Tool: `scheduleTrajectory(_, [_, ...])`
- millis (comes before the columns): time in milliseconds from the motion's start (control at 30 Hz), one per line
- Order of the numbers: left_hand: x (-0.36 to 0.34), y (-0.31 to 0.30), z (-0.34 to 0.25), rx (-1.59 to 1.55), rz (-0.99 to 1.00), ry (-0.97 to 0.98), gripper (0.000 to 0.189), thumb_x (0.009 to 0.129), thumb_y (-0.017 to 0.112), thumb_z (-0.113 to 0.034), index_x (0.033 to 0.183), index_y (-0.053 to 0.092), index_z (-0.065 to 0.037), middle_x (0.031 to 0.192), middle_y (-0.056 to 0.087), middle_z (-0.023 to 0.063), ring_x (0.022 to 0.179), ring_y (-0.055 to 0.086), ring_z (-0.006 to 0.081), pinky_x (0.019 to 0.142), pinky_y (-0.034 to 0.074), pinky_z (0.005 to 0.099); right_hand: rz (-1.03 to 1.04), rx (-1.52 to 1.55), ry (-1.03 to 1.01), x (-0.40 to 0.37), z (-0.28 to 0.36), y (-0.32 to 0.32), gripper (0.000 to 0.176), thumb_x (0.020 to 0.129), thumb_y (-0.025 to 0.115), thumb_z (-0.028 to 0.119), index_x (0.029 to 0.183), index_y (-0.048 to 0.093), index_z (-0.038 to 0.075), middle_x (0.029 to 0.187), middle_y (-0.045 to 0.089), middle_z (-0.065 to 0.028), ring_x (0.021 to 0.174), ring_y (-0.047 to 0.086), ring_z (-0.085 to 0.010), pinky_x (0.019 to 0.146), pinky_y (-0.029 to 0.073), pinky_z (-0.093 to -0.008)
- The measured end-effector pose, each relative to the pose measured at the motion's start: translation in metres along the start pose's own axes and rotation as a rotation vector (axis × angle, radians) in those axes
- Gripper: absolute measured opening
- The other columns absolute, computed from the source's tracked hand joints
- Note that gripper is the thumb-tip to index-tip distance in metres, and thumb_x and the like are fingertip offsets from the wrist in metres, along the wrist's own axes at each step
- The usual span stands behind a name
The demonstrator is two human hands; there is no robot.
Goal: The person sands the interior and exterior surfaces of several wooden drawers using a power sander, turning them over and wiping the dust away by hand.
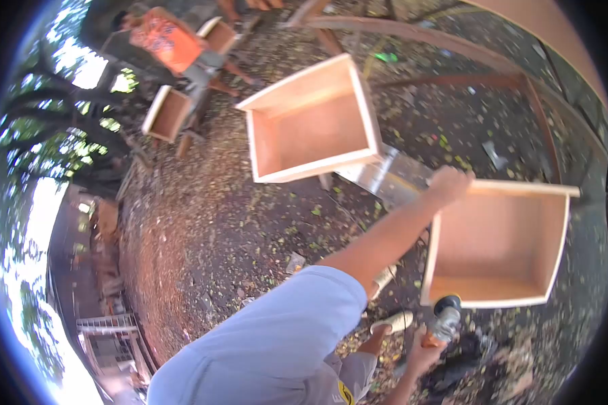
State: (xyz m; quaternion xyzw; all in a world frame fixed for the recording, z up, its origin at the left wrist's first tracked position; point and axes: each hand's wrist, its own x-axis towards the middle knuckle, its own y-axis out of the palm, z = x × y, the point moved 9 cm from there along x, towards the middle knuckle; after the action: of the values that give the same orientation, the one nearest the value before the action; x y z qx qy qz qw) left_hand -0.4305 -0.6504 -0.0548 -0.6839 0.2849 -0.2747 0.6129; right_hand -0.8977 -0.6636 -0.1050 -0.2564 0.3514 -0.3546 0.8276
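Note:
My left hand [450,183] is wrapped over the top edge of a pale wooden drawer [422,300], near its corner. The drawer stands tipped with its open side toward me. My right hand [423,343] grips what looks like an angle grinder [446,325], with an orange grip, a greyish body and a round black head. In this view that head overlaps the drawer's lower corner. Close by is a second wooden drawer [311,135], also with its hollow side showing. Between the two drawers a plank [402,177] with shiny silver patches shows partly.
A person in an orange shirt [172,44] stands farther off beside two more drawers [169,113]. Wooden beams [425,37] form a frame at the upper right. Dry leaves litter the dirt ground [203,236]. A dark heap [463,364] lies beyond my right hand.

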Motion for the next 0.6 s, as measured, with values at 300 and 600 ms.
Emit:
scheduleTrajectory(300, [0.018,0.014,0.013,-0.53,0.369,-0.003,0.055,0.082,0.064,-0.046,0.125,0.062,-0.011,0.107,0.069,0.0206,0.102,0.065,0.0377,0.092,0.051,0.0451,-0.03,0.024,0.164,-0.034,0.063,0.053,0.062,0.073,0.079,0.029,0.119,0.051,-0.003,0.1,0.065,-0.0258,0.094,0.064,-0.0452,0.081,0.05,-0.0479])
scheduleTrajectory(600, [0.018,0.027,0.01,-0.575,0.44,0.017,0.053,0.084,0.064,-0.052,0.121,0.066,-0.015,0.106,0.07,0.0177,0.102,0.066,0.035,0.09,0.05,0.0438,-0.033,0.077,0.085,0.041,0.213,0.088,0.06,0.077,0.074,0.031,0.121,0.05,-0.002,0.102,0.065,-0.0265,0.092,0.064,-0.045,0.08,0.051,-0.05])
